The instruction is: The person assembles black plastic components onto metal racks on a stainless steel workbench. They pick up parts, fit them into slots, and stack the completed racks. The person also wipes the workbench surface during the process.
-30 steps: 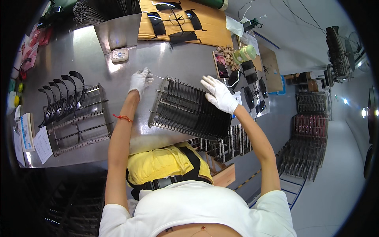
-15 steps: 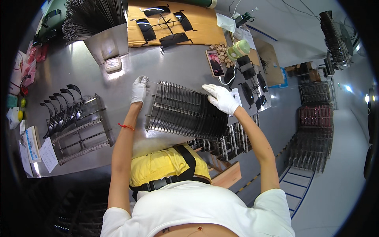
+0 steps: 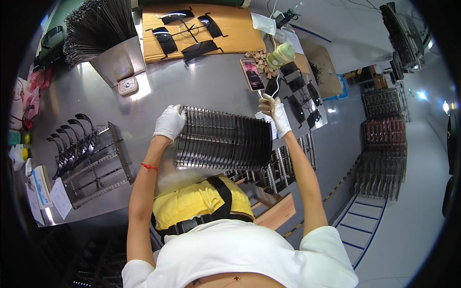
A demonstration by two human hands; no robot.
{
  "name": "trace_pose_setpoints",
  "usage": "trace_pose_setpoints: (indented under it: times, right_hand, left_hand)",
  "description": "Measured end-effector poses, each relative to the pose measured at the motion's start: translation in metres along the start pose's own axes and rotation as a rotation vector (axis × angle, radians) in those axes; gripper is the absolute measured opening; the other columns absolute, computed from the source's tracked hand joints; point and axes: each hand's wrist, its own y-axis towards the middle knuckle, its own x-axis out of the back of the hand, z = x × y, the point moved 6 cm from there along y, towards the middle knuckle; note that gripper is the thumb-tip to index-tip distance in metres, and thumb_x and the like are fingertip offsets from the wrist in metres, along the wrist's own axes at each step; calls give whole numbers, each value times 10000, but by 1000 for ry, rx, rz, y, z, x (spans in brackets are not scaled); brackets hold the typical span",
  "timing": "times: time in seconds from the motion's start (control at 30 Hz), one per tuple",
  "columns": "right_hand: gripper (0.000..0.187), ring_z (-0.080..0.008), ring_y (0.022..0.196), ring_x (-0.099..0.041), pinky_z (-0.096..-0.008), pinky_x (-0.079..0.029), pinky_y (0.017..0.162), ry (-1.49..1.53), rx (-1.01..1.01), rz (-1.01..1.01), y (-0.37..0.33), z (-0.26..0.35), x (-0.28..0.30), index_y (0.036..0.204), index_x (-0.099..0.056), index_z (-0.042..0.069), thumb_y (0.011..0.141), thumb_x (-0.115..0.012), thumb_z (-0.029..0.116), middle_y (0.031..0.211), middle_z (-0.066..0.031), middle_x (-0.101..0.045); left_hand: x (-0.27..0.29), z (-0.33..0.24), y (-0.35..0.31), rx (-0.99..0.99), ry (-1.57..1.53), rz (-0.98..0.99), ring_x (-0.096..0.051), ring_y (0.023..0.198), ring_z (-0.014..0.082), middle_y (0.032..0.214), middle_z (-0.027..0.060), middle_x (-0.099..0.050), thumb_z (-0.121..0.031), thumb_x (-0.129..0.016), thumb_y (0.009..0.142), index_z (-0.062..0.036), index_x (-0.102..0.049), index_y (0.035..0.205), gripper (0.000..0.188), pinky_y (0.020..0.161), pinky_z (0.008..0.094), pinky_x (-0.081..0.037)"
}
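Observation:
A metal rack (image 3: 223,139) packed with dark curved lens-like pieces stands tilted at the front edge of the steel table. My left hand (image 3: 170,124), in a white glove, is closed on the rack's far left corner. My right hand (image 3: 275,114), also gloved, is raised off the rack's right end, near the phone (image 3: 252,75) and its white cable. Its fingers are loosely bent and apart, with nothing visible in them. On the left lies a second rack (image 3: 98,168), partly filled with curved dark pieces (image 3: 72,144).
A metal bin (image 3: 115,60) of thin dark wires stands at the back left beside a small white case (image 3: 127,86). Dark lens pieces on wire holders lie on cardboard (image 3: 216,31). A green cup (image 3: 281,55) stands by small tan pieces. More racks (image 3: 293,161) stand below the table's right edge.
My left hand has moved from beside the rack onto its corner. My right hand has lifted off the rack's top and turned, its fingers now bent. The rack has shifted slightly.

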Motion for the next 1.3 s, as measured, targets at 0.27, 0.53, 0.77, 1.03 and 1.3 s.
trace_pose_setpoints:
  times: [0.27,0.53,0.77,1.03,1.3]
  right_hand:
    - [681,-93,713,-589,-271,-487,689,-287,-292,170,8,-77,-3,936,-731,20,1039,-349,575,797,-12,-673]
    - [315,-167,870,-662,-299,-504,823,-508,175,-43,43,-19,-18,1093,-712,56,1012,-551,315,917,-85,-721]
    - [376,-312,1083,-638,-394,-514,933,-1201,382,-316,162,49,52,1232,-665,162,858,-652,199,1262,-134,-629]
    - [247,-361,970,-657,-447,-534,844,-1421,496,-156,217,12,45,1069,-720,137,840,-626,141,1077,-177,-639]
    - [268,-409,969,-648,-467,-536,834,-1422,315,-115,234,-3,59,1064,-683,80,841,-613,209,1058,-225,-646]
  left_hand:
    - [-11,1,8,1,105,92,-641,1067,405,1208,250,-617,-133,-446,927,-38,-516,1307,397,900,494,-520]
    - [-2,28,0,-53,398,-7,-701,724,385,784,215,-699,-31,-501,867,-9,-441,1389,526,655,490,-557]
    - [22,69,-34,101,-468,-74,-649,933,196,978,94,-684,-55,-501,920,-9,-542,1302,387,832,316,-506]
    - [-24,62,-220,868,-1093,400,-666,742,215,952,129,-669,-111,-511,959,20,-585,1197,281,686,299,-563]
    - [-134,-49,-170,-602,326,60,-526,1288,328,1403,132,-553,-259,-515,976,-344,-495,1442,473,1090,444,-418]
